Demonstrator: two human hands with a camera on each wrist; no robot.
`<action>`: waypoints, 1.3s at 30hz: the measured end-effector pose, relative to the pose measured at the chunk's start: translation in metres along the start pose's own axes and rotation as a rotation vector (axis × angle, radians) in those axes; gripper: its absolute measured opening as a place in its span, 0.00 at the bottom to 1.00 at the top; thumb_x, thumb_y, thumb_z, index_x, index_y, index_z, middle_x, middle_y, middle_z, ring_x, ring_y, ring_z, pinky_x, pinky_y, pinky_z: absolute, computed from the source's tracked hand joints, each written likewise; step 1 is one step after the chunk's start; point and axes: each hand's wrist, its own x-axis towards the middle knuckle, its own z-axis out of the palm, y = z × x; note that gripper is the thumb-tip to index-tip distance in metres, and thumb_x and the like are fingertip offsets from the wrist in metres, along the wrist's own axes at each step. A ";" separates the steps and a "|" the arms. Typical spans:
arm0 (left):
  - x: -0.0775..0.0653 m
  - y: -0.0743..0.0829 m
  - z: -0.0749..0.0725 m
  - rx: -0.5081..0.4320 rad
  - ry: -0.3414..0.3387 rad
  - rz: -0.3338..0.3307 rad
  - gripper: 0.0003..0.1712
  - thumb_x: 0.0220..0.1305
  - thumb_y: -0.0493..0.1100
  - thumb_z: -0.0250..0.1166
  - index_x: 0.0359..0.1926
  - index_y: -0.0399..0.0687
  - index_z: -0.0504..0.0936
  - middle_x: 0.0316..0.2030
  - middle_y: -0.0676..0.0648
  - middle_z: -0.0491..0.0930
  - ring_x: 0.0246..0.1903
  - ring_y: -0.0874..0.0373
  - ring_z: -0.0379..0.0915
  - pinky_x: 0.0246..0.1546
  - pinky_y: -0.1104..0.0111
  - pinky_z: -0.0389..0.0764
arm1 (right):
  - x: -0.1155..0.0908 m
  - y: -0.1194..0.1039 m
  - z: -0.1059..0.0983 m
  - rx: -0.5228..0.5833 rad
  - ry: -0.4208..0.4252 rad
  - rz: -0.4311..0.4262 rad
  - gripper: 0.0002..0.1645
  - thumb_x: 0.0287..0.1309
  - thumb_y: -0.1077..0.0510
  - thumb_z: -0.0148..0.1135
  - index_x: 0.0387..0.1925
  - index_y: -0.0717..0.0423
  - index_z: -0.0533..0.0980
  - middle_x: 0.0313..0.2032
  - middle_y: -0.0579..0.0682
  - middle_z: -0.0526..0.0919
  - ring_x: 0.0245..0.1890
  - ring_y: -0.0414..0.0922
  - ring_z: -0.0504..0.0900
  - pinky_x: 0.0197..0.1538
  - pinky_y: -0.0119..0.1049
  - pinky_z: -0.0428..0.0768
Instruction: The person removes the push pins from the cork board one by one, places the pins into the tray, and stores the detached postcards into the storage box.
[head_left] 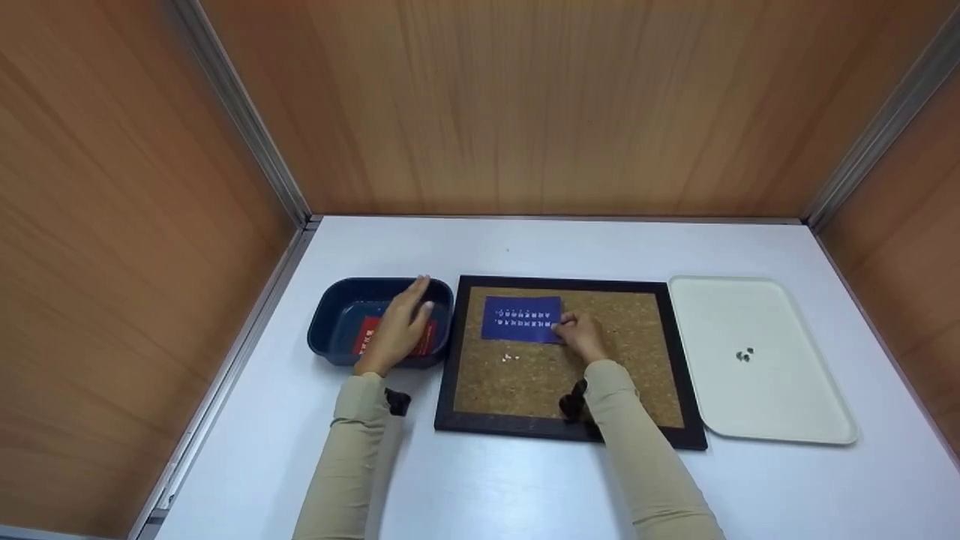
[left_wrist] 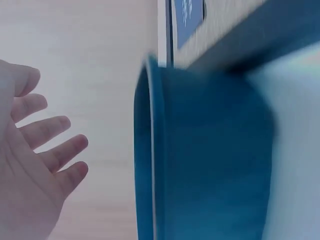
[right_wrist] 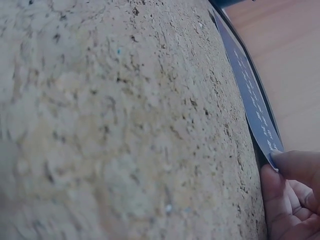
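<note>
A blue card [head_left: 521, 319] with white printed characters lies over the upper left part of a framed cork board [head_left: 510, 390]. My right hand [head_left: 584, 336] pinches the card's right end between thumb and fingertips. In the right wrist view that corner of the card [right_wrist: 250, 100] is held slightly off the cork. My left hand [head_left: 400, 327] is above a dark blue bin [head_left: 330, 319], with its fingers extended and holding nothing. Inside the bin lies a red card [head_left: 424, 339] with pale characters, partly hidden by the left hand.
Several small white pieces [head_left: 510, 358] lie on the cork below the blue card. To the right of the board is a white tray [head_left: 765, 405] bearing several small dark pieces [head_left: 745, 355]. Wood-grain panels [head_left: 555, 112] enclose the white table [head_left: 495, 495] at the back and sides.
</note>
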 end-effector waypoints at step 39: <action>-0.058 -0.133 -0.070 -0.111 0.215 -0.388 0.35 0.76 0.53 0.42 0.76 0.42 0.46 0.75 0.38 0.43 0.75 0.44 0.37 0.76 0.54 0.45 | 0.001 -0.001 0.002 0.018 -0.039 -0.044 0.16 0.62 0.55 0.61 0.47 0.60 0.77 0.36 0.50 0.81 0.32 0.40 0.77 0.31 0.28 0.74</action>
